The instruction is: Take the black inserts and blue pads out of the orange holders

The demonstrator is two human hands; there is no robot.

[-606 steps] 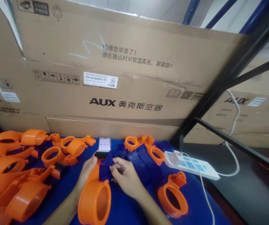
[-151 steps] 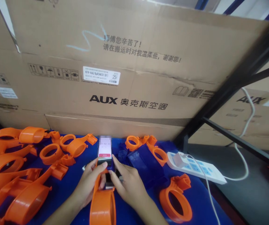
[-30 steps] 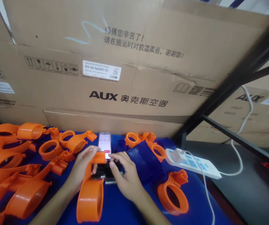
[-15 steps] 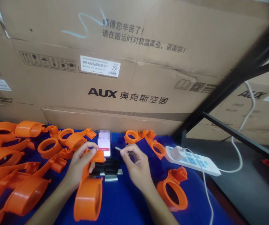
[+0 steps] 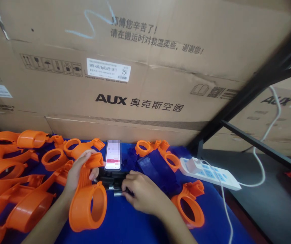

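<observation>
My left hand (image 5: pixel 78 169) is wrapped round the stem of an orange plastic ring holder (image 5: pixel 88 206). The holder's wide ring hangs toward me, and its squared end points up and right. Fingers of my right hand (image 5: pixel 141 191) are curled down at a group of black pieces with silvery metal strips (image 5: pixel 113 183) on the blue cloth. What those fingertips grip is hidden behind the hand. A phone (image 5: pixel 113 156) with a lit screen lies just beyond the black pieces.
Many similar orange ring holders (image 5: pixel 30 210) crowd the left side. Others, including an orange holder (image 5: pixel 189 206), lie at right beside dark blue pieces (image 5: pixel 155 169). A white power strip (image 5: pixel 211 174) trails cords. A large cardboard box (image 5: pixel 140 84) and black frame bars (image 5: pixel 237 98) stand behind.
My right hand has moved down and left from beside the phone to the black pieces; the small thin strip it held is out of sight. My left hand has shifted left, turning the orange holder.
</observation>
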